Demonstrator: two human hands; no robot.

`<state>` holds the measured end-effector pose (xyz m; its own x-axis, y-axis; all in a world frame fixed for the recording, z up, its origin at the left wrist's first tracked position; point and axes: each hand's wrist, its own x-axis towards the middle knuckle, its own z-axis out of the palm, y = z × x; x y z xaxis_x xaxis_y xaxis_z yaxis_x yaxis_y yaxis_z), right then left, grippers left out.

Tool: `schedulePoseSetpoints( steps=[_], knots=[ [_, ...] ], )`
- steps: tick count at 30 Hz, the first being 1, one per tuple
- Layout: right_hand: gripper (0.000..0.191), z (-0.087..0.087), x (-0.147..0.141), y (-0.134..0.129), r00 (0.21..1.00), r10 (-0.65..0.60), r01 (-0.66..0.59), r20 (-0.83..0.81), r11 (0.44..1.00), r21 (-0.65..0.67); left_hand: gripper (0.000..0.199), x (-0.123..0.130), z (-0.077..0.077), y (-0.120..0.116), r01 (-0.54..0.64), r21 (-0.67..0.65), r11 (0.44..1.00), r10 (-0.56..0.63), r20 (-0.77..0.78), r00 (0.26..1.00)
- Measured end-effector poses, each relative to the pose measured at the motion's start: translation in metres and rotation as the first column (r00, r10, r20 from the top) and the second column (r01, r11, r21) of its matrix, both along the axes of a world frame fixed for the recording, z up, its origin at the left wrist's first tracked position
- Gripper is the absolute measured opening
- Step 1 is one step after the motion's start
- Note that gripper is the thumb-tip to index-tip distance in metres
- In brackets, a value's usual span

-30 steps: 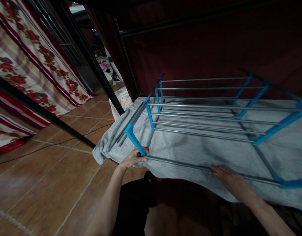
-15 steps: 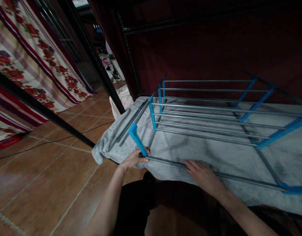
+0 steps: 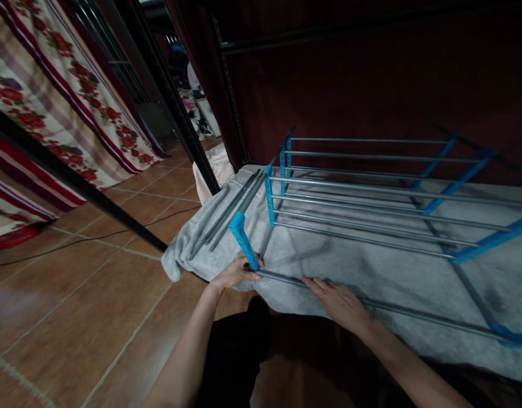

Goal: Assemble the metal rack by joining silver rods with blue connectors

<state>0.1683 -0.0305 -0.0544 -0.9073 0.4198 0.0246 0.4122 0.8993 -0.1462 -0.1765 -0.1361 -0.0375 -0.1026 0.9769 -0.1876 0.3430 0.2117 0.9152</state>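
Observation:
A rack of grey metal rods and blue plastic connectors lies on a grey blanket (image 3: 312,243). My left hand (image 3: 237,273) is closed around the foot of the upright blue connector (image 3: 245,241) at the rack's near left corner. From that corner the front metal rod (image 3: 409,309) runs to another blue connector (image 3: 513,335) at the right. Partway along this rod, my right hand (image 3: 339,303) lies over it with its fingers bent around it. Its thumb is hidden. Farther back, several parallel rods (image 3: 363,231) span between blue connectors (image 3: 270,198) on both sides.
Loose metal rods (image 3: 226,218) lie on the blanket left of the rack. A black post (image 3: 184,124) and a slanting black bar (image 3: 86,190) stand at the left. Beyond are tiled floor (image 3: 94,283), a thin cable (image 3: 94,238) and a floral curtain (image 3: 73,107). Dark red cloth (image 3: 349,90) hangs behind.
My right hand has slid a little to the left along the front rod. My left hand stays at the corner connector. The whole view has shifted slightly.

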Motion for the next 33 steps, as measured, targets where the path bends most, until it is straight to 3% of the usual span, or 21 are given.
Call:
schedulePoseSetpoints(
  steps=[6, 13, 22, 33],
  knots=[
    [0.075, 0.001, 0.001, 0.006, 1.000, -0.004, 0.004, 0.008, 1.000, -0.006, 0.045, 0.007, 0.001, 0.004, -0.077, 0.008, 0.997, 0.077, 0.019, 0.997],
    [0.074, 0.003, 0.000, 0.005, 0.999, -0.015, 0.016, 0.033, 1.000, -0.027, 0.049, 0.006, -0.007, 0.002, -0.056, 0.045, 0.997, 0.052, 0.072, 0.996],
    [0.070, 0.003, -0.002, 0.006, 0.999, -0.026, 0.028, 0.044, 0.999, -0.040, 0.040, 0.013, 0.001, 0.000, -0.056, 0.093, 0.994, 0.073, -0.191, 0.979],
    [0.065, -0.001, 0.000, 0.008, 0.999, -0.027, 0.028, 0.032, 0.998, -0.048, 0.037, 0.019, 0.000, 0.000, -0.121, 0.127, 0.985, 0.153, -0.288, 0.945]
  ],
)
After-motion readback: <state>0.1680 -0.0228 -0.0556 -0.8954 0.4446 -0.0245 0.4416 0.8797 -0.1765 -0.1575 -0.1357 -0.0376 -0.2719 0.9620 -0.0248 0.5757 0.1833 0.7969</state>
